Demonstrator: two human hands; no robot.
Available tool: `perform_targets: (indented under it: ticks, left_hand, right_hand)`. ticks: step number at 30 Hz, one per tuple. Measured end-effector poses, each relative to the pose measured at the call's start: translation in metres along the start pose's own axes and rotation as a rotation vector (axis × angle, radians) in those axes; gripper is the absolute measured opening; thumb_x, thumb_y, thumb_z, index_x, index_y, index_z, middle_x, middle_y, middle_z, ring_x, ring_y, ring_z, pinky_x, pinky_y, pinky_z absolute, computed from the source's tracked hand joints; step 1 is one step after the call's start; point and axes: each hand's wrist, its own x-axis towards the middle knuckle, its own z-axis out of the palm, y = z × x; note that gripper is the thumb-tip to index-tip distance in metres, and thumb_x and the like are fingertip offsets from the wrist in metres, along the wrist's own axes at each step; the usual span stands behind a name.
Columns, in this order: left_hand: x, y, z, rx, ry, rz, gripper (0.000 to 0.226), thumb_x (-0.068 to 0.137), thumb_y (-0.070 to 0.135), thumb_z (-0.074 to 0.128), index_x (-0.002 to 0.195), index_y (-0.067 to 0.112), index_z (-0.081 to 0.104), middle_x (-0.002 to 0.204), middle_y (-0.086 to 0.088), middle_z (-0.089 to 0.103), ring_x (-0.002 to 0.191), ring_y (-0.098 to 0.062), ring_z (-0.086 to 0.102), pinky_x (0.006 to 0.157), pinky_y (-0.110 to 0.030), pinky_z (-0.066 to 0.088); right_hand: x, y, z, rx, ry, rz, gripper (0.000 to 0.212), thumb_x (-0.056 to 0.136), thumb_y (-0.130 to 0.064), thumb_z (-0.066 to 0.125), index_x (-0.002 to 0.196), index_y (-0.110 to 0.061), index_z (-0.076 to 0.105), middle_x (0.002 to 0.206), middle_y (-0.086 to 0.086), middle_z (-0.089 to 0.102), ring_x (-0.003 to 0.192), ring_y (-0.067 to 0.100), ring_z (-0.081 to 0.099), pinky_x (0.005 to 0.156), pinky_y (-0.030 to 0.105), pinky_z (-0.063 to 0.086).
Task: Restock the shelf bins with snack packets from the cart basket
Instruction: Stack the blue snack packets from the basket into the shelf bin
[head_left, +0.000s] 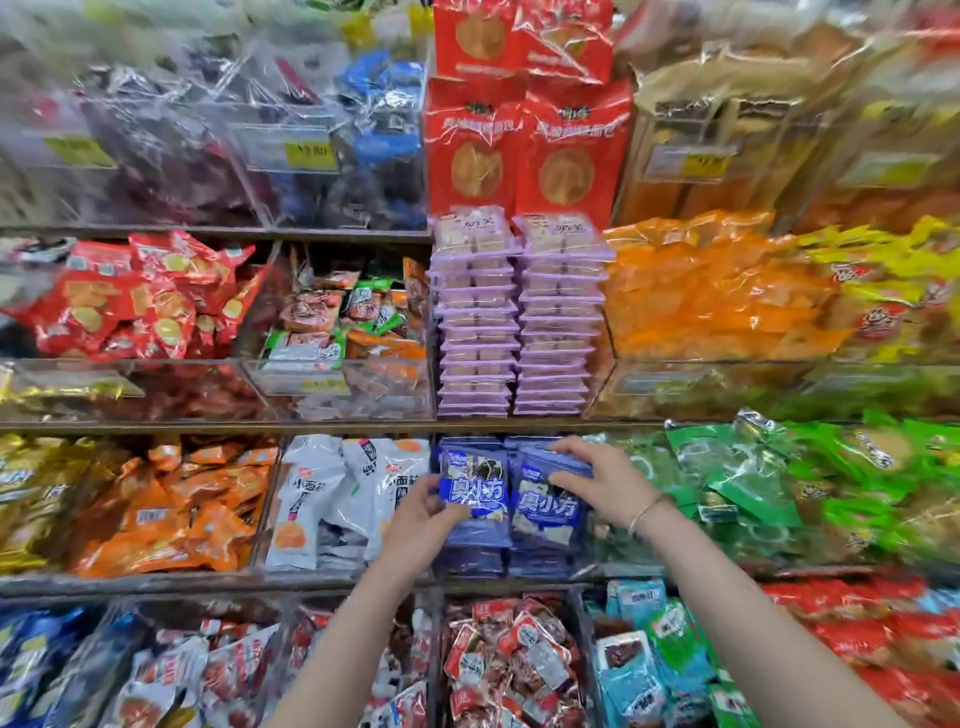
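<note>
We face shelf rack (311, 427) across whole frame, packet bins on every tier. Cart basket not in view. Centre frame, third tier down: blue bin (470, 569) between white packets (306, 499) and green packets (737, 483). Our right hand (605, 483) grips right blue stack (545, 512), fingers over top edge, thumb on front. Our left hand (423, 517) pinches front blue packet (474, 486) at lower left corner. Packet upright, long axis vertical, lying up-right of fingers. We judge left hand nearer for seating it.
</note>
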Motion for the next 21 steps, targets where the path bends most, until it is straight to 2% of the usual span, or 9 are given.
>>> perform_targets:
  ticks: [2, 5, 7, 8, 9, 11, 13, 17, 21]
  left_hand:
    - [0.017, 0.012, 0.001, 0.021, -0.018, 0.012, 0.037, 0.087, 0.02, 0.066, 0.115, 0.026, 0.042, 0.09, 0.015, 0.055, 0.074, 0.008, 0.053, 0.062, -0.007, 0.043]
    - [0.034, 0.023, 0.007, 0.031, -0.043, -0.024, 0.043, 0.087, 0.019, 0.066, 0.124, 0.014, 0.045, 0.105, -0.002, 0.065, 0.091, -0.021, 0.066, 0.083, -0.037, 0.051]
    - [0.04, 0.024, 0.014, 0.142, -0.042, -0.019, 0.038, 0.088, 0.019, 0.064, 0.121, 0.013, 0.045, 0.099, -0.004, 0.063, 0.083, -0.023, 0.063, 0.083, -0.041, 0.051]
    - [0.042, 0.022, 0.017, 0.241, -0.035, 0.004, 0.04, 0.089, 0.019, 0.063, 0.124, 0.011, 0.044, 0.099, -0.001, 0.061, 0.084, -0.02, 0.06, 0.083, -0.039, 0.051]
    - [0.044, 0.017, 0.019, 0.373, -0.014, 0.044, 0.05, 0.091, 0.021, 0.062, 0.134, 0.007, 0.039, 0.11, -0.001, 0.059, 0.094, -0.019, 0.059, 0.09, -0.036, 0.048]
    - [0.046, 0.006, 0.022, 0.698, 0.09, 0.191, 0.069, 0.094, 0.027, 0.056, 0.149, 0.008, 0.02, 0.145, -0.007, 0.038, 0.127, -0.022, 0.045, 0.107, -0.033, 0.037]
    - [0.044, -0.001, 0.024, 0.986, 0.187, 0.374, 0.066, 0.096, 0.032, 0.049, 0.151, 0.015, 0.017, 0.154, -0.004, 0.024, 0.138, -0.022, 0.029, 0.111, -0.035, 0.03]
    - [0.043, -0.012, 0.025, 1.119, 0.011, 0.555, 0.06, 0.097, 0.042, 0.04, 0.15, 0.022, 0.021, 0.159, -0.002, 0.016, 0.144, -0.02, 0.017, 0.116, -0.04, 0.015]
    - [0.042, -0.021, 0.027, 1.237, -0.043, 0.508, 0.095, 0.082, 0.074, 0.036, 0.153, 0.018, 0.009, 0.161, -0.003, 0.004, 0.148, -0.021, 0.002, 0.118, -0.046, -0.003]
  right_hand:
    - [0.025, -0.003, -0.012, -0.061, -0.037, -0.028, 0.038, 0.087, -0.025, 0.064, 0.124, -0.018, 0.057, 0.129, -0.001, 0.057, 0.122, 0.015, 0.051, 0.098, 0.02, 0.035]
    - [0.056, -0.004, -0.019, -0.178, -0.137, 0.014, 0.041, 0.088, -0.024, 0.063, 0.128, -0.02, 0.055, 0.131, 0.002, 0.057, 0.12, 0.017, 0.052, 0.101, 0.025, 0.036]
    - [0.068, -0.001, -0.014, -0.321, -0.125, 0.035, 0.044, 0.089, -0.024, 0.06, 0.132, -0.022, 0.051, 0.131, 0.002, 0.056, 0.119, 0.018, 0.051, 0.101, 0.028, 0.039]
    - [0.069, 0.0, -0.01, -0.421, -0.094, 0.014, 0.045, 0.09, -0.025, 0.059, 0.134, -0.024, 0.048, 0.131, 0.002, 0.054, 0.12, 0.019, 0.049, 0.102, 0.03, 0.04]
    - [0.069, 0.001, -0.004, -0.524, -0.056, -0.026, 0.047, 0.09, -0.025, 0.058, 0.135, -0.024, 0.046, 0.132, 0.002, 0.051, 0.121, 0.019, 0.047, 0.102, 0.032, 0.04]
    - [0.063, 0.006, 0.009, -0.682, 0.037, -0.123, 0.047, 0.09, -0.025, 0.056, 0.135, -0.021, 0.045, 0.134, 0.003, 0.047, 0.124, 0.022, 0.042, 0.105, 0.035, 0.036]
    - [0.052, 0.011, 0.021, -0.729, 0.094, -0.151, 0.048, 0.09, -0.03, 0.054, 0.136, -0.021, 0.043, 0.14, 0.002, 0.043, 0.13, 0.02, 0.036, 0.109, 0.035, 0.029]
    - [0.032, 0.019, 0.036, -0.686, -0.139, -0.047, 0.087, 0.079, -0.066, 0.051, 0.148, -0.023, 0.019, 0.156, -0.001, 0.013, 0.143, 0.019, 0.012, 0.117, 0.041, 0.012]
    - [0.028, 0.022, 0.041, -0.8, -0.276, -0.035, 0.125, 0.061, -0.08, 0.058, 0.15, -0.019, -0.006, 0.157, 0.003, -0.015, 0.145, 0.022, -0.01, 0.118, 0.047, -0.004]
